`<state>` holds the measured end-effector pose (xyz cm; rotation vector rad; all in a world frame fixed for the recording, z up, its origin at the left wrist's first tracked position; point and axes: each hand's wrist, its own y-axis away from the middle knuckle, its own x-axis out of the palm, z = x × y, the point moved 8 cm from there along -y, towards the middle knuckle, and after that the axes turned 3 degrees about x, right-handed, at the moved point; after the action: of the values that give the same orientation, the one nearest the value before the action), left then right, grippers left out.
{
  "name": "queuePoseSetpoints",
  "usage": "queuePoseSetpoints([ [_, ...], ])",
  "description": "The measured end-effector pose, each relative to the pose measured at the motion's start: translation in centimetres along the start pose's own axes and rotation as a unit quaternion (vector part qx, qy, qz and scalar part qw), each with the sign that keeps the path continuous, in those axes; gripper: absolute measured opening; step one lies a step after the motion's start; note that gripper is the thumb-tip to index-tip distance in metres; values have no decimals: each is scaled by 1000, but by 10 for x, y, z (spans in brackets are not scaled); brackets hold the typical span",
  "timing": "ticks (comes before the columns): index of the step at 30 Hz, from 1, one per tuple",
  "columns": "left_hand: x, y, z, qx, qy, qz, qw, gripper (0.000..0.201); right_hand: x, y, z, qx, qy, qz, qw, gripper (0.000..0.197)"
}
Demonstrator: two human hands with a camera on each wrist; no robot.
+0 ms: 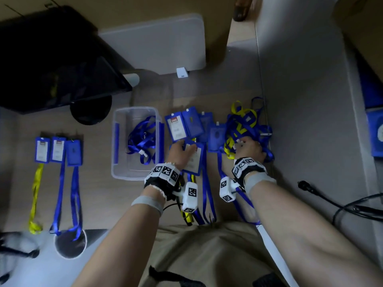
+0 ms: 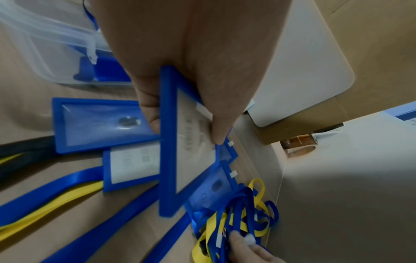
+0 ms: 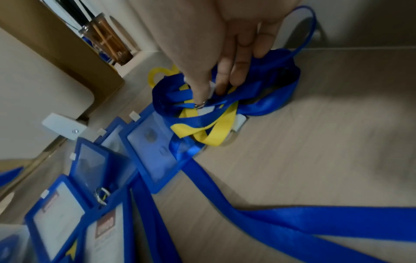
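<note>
A blue badge holder [image 1: 194, 160] with a white card inside is held just above the desk by my left hand [image 1: 182, 149], thumb on one long edge and fingers across its face [image 2: 180, 160]. Under it lie more blue holders and lanyard straps. To the right, a tangle of blue and yellow lanyards [image 1: 244, 125] sits against the partition. My right hand [image 1: 243, 145] is in this pile. In the right wrist view its thumb and fingertips [image 3: 202, 89] pinch the white clip end of a blue lanyard [image 3: 225, 113]. That hand also appears at the bottom of the left wrist view [image 2: 243, 243].
A clear plastic bin [image 1: 116, 162] left of my hands holds blue lanyards. Three finished badges with straps [image 1: 56, 150] lie in a row far left. Several blue holders [image 1: 186, 126] lie behind my left hand. A dark monitor [image 1: 51, 59] stands back left. A black cable [image 1: 323, 193] lies right.
</note>
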<state>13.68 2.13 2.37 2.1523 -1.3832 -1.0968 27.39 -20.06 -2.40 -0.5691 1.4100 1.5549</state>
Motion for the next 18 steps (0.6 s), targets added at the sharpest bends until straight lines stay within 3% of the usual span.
queuePoseSetpoints([
  [3, -1, -3, 2, 13, 15, 6, 1000, 31, -20, 6, 4, 3, -44, -52, 998, 32],
  [7, 5, -1, -8, 45, 33, 47, 997, 47, -67, 28, 30, -77, -144, -165, 973, 33],
  [9, 6, 5, -13, 43, 36, 58, 997, 66, -85, 43, 42, -84, -263, -132, 952, 31],
  [11, 5, 8, -17, 65, 32, 62, 995, 69, -91, 57, 51, -77, -338, -80, 935, 27],
  [15, -5, 29, -27, 123, 53, 64, 989, 54, -108, 98, 62, -144, -362, -100, 916, 25],
  [18, -10, 45, -24, 146, 68, 89, 983, 39, -111, 132, 55, -152, -389, -91, 904, 22],
])
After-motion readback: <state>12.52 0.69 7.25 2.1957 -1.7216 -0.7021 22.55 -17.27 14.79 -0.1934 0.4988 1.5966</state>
